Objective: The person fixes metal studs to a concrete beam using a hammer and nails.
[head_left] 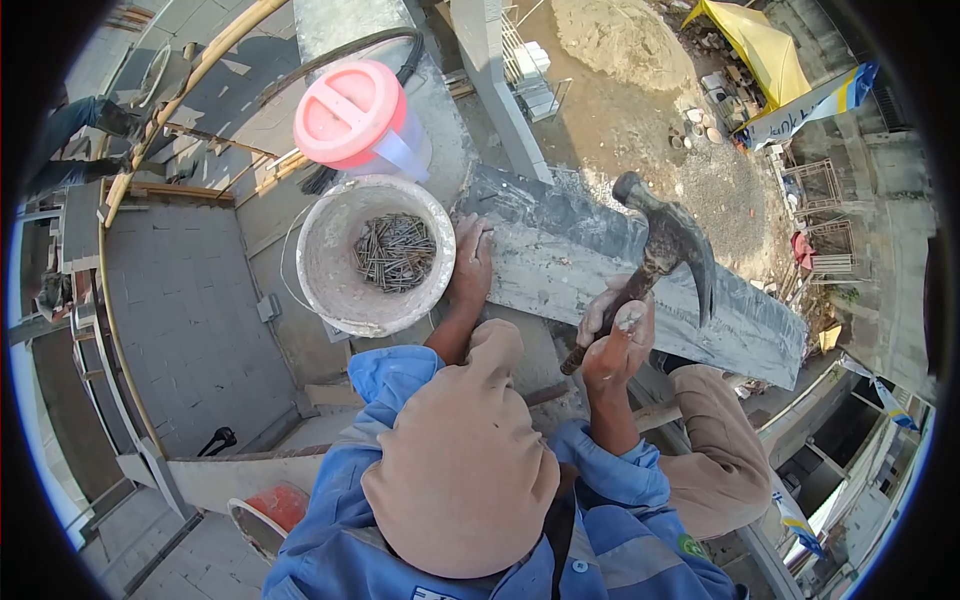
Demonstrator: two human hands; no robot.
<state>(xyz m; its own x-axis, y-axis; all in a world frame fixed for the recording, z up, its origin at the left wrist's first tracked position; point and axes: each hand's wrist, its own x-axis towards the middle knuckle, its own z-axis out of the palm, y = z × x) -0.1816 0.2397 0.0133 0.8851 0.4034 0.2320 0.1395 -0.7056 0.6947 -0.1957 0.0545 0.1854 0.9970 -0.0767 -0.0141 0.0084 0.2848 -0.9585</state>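
My right hand (618,345) grips a worn claw hammer (662,235) by its dark handle, with the head raised above a grey, cement-smeared board (570,262). At the board's left end, my left hand (472,262) has its fingers curled against the edge, close beside the bucket; part of the hand's grip is hidden. The round white bucket (320,245), crusted with dried cement, holds a heap of loose nails (394,252). Behind it stands a clear jug with a pink lid (350,112).
A dark hose (350,45) lies on the concrete ledge behind the jug. Bamboo poles (190,90) run along the left, where another person's legs (75,135) show. A red bucket (275,510) is at lower left. Beyond the board, the ground drops to a sand heap (625,40).
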